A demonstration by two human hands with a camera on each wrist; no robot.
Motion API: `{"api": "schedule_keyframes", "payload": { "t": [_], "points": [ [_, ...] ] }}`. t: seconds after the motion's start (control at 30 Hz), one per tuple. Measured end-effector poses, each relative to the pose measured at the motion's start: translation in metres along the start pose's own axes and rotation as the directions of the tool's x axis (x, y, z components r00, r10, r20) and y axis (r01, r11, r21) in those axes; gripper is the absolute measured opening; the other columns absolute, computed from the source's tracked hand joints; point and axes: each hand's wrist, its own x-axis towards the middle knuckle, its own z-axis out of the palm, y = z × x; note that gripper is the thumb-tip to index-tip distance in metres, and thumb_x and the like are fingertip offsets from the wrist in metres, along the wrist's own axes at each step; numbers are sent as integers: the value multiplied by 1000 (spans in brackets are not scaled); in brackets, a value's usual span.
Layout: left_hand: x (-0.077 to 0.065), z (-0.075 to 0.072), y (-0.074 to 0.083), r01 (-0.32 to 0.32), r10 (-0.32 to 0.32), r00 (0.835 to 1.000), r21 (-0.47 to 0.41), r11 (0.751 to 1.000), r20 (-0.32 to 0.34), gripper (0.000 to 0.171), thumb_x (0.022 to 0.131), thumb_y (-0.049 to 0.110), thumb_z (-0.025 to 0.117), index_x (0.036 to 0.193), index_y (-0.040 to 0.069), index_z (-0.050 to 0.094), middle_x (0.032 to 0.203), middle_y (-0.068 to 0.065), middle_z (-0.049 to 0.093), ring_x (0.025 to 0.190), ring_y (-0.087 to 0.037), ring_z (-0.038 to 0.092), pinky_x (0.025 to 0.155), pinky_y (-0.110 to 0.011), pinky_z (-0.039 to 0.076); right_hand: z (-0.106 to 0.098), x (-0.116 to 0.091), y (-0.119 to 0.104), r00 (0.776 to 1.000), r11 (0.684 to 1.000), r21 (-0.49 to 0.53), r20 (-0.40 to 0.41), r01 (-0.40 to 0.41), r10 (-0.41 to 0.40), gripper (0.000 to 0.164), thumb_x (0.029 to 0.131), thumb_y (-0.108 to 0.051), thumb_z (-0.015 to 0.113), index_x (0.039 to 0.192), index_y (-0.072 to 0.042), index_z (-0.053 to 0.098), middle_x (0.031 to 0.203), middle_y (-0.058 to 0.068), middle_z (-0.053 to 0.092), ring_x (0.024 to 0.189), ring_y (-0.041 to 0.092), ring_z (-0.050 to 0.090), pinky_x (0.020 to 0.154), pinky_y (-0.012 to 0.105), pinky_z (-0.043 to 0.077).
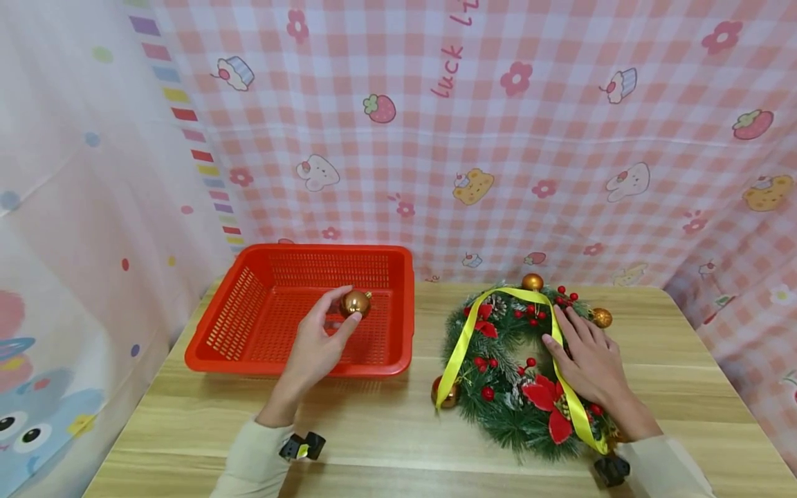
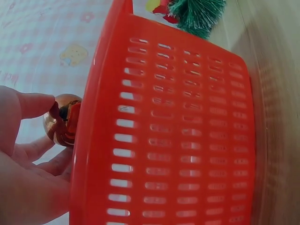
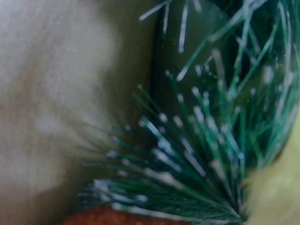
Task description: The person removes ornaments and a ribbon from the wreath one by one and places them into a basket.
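My left hand (image 1: 315,346) pinches a shiny copper-gold Christmas ball (image 1: 356,303) between thumb and fingers, over the red plastic basket (image 1: 249,366). In the left wrist view the ball (image 2: 60,120) shows just beyond the basket's slotted wall (image 2: 164,131). On the right side of the table lies a green Christmas wreath (image 1: 498,418) with red berries, red flowers and pine cones. My right hand (image 1: 588,360) rests on its right side, fingers extended, beside a yellow ribbon (image 1: 462,353) draped over it. Frosted needles (image 3: 187,159) fill much of the right wrist view.
More gold balls sit at the wreath's edge, one at the top (image 1: 532,282), a glittery one at the upper right (image 1: 601,317) and one at the lower left (image 1: 450,393). Behind the wooden table (image 1: 386,443) hangs a pink checked curtain (image 1: 423,152).
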Motion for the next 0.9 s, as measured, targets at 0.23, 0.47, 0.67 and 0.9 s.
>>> {"api": "schedule_keyframes", "payload": {
  "t": [0.23, 0.47, 0.67, 0.9],
  "points": [
    [-1, -2, -4, 31, -31, 999, -4, 999, 7, 45, 95, 13, 66, 139, 17, 53, 121, -8, 62, 109, -22, 57, 88, -43, 50, 0, 1, 1, 1000, 1000, -4, -4, 1, -1, 67, 106, -48, 33, 160, -15, 13, 160, 24, 20, 139, 52, 23, 98, 74, 20],
    [0, -2, -7, 40, -40, 999, -1, 999, 11, 46, 96, 13, 66, 139, 16, 52, 124, -8, 62, 112, -22, 56, 89, -43, 49, -1, 0, 2, 1000, 1000, -5, 3, -3, 3, 67, 106, -48, 33, 160, -15, 13, 160, 24, 20, 139, 52, 22, 98, 74, 20],
    [-1, -2, -9, 50, -50, 998, 1, 999, 32, 50, 97, 17, 64, 144, 16, 47, 134, -10, 57, 118, -25, 54, 96, -47, 47, 0, 0, 2, 1000, 1000, -3, 4, -4, 4, 67, 106, -49, 33, 160, -15, 12, 161, 24, 20, 139, 52, 22, 99, 74, 20],
    [-2, 6, -5, 32, -36, 996, 46, 998, 79, 51, 98, 22, 63, 146, 17, 46, 138, -10, 55, 122, -27, 53, 100, -49, 46, 1, 0, 2, 1000, 1000, -7, 1, -1, 1, 67, 106, -49, 32, 160, -15, 13, 161, 24, 20, 140, 52, 22, 99, 74, 20]
  ]
}}
